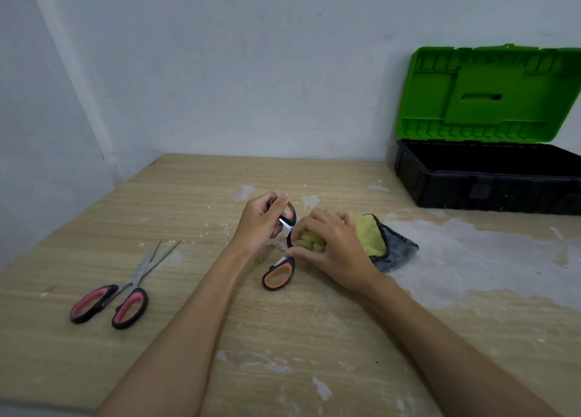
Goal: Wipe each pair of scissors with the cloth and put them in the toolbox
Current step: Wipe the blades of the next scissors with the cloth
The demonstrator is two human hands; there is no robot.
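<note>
Orange-handled scissors [279, 276] gripped by left hand [258, 225], right hand [334, 247] clutching cloth [375, 237]

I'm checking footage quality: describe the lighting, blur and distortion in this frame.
Head view: soft, even light, only faint shadows under the left hand and right hand; wide-angle bending tilts the wall corner and green toolbox lid; slight softness overall, no glare.

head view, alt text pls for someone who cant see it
A left hand holds orange-handled scissors while the right hand wipes them with a yellow cloth. Pink-handled scissors lie left; an open toolbox sits back right.
</note>
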